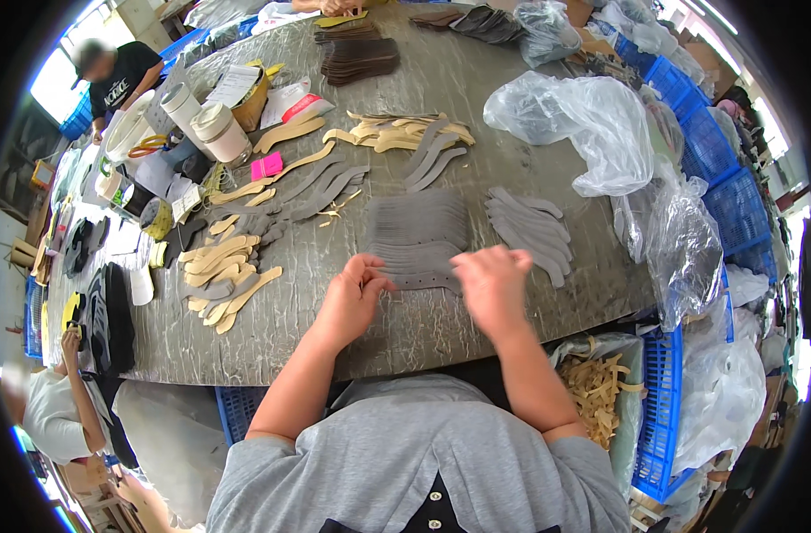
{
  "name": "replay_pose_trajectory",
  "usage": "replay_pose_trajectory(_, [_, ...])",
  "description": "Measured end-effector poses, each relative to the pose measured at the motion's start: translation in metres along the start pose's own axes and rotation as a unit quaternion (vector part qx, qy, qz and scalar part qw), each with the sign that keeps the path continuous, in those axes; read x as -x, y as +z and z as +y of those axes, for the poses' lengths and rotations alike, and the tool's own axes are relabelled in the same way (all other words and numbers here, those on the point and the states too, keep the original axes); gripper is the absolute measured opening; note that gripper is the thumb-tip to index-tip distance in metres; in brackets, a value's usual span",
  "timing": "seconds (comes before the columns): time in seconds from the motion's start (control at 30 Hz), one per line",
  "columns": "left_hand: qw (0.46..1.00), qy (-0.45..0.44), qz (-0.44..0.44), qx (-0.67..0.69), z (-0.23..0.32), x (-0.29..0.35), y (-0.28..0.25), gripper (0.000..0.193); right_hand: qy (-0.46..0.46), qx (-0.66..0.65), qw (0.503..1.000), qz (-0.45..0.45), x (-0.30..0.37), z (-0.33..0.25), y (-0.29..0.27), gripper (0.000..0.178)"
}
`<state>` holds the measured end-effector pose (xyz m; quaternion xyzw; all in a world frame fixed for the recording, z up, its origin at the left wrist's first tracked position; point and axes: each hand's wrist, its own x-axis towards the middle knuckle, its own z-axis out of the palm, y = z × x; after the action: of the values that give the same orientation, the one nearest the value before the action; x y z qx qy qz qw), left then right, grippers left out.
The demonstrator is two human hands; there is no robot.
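In the middle of the table lies a fanned row of thin grey shaped pieces [419,222], overlapping like shingles. At its near edge is a curved grey strip [420,281] with small holes along it. My left hand [356,300] has its thumb and fingers closed at the strip's left end. Over by the right end, my right hand [494,282] is smeared by motion, fingers bent; whether it grips anything I cannot make out. Right of the row sits a stack of wavy grey strips [530,233]. Tan and grey strips [226,266] lie piled loosely to the left.
Further left stand a white cup [219,129], scissors [148,145] and tape rolls. Clear plastic bags [592,124] cover the right side. Blue crates [661,400] and a bag of tan scraps [596,391] sit below the edge. Co-workers are at the left; another person's hand [339,7] shows far ahead.
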<state>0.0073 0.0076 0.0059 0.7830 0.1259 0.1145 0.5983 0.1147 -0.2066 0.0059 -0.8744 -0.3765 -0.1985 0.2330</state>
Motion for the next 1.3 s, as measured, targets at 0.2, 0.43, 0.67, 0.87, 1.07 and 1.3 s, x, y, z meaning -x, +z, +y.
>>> replay_pose_trajectory(0.2, [0.992, -0.081, -0.051, 0.081, 0.007, 0.002, -0.011, 0.017, 0.121, 0.133, 0.981, -0.070, 0.000, 0.062, -0.013, 0.034])
replay_pose_trajectory(0.43, [0.986, -0.025, -0.113, 0.118, 0.008, 0.002, -0.004, 0.039, -0.059, 0.012, 0.971, -0.230, -0.019, -0.016, 0.055, 0.082])
replay_pose_trajectory(0.67, [0.970, 0.040, -0.135, 0.197, 0.003, 0.012, -0.028, 0.093, -0.067, 0.025, 0.929, -0.363, 0.002, -0.040, 0.023, 0.094])
replay_pose_trajectory(0.87, [0.973, 0.195, -0.117, 0.049, 0.020, 0.017, 0.002, 0.108, 0.002, -0.307, 0.950, -0.064, -0.007, -0.078, -0.020, 0.012])
replay_pose_trajectory(1.07, [0.928, 0.264, -0.122, -0.233, 0.039, 0.022, 0.010, 0.123, 0.027, -0.360, 0.927, -0.102, -0.004, -0.071, -0.028, 0.009])
replay_pose_trajectory(1.3, [0.920, 0.249, -0.142, -0.266, 0.039, 0.027, 0.011, 0.124, 0.035, -0.354, 0.926, -0.127, 0.000, -0.070, -0.030, 0.011])
